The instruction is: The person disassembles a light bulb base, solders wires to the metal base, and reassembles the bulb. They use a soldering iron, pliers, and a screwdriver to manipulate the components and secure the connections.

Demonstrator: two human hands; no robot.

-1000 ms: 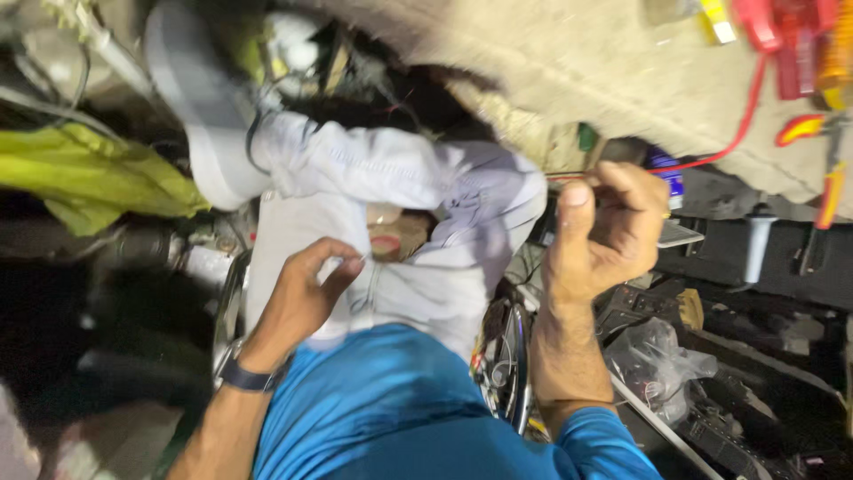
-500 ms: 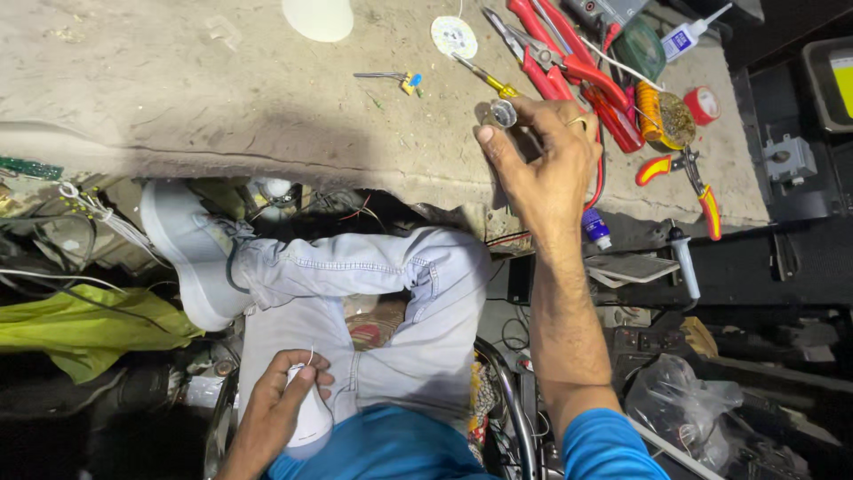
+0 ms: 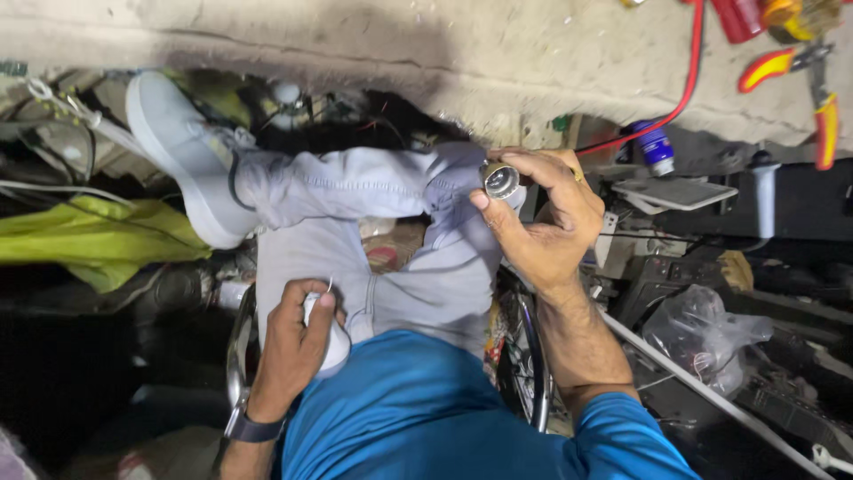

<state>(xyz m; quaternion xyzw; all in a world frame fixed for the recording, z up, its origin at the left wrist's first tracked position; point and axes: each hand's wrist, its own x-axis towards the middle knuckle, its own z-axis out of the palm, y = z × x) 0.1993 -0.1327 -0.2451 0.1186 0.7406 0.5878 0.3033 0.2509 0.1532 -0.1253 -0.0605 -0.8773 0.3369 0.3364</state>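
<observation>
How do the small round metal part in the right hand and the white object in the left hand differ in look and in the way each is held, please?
The round metal part is shiny and silver, while the white object is matte and plain. The metal part is pinched at the fingertips of the right hand, raised over the knee; the white object is wrapped in the left hand, low on the lap, mostly hidden. Both are small enough for one hand.

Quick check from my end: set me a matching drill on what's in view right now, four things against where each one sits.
Things:
1. small round metal part
2. white rounded piece
3. grey shoe
4. clear plastic bag

Places:
A. on the foot of the crossed leg, upper left
B. in the left hand, by the lap
C. among the clutter, lower right
D. in the right hand, at the knee

Pairs: 1-D, 2-B, 3-A, 4-C
</observation>
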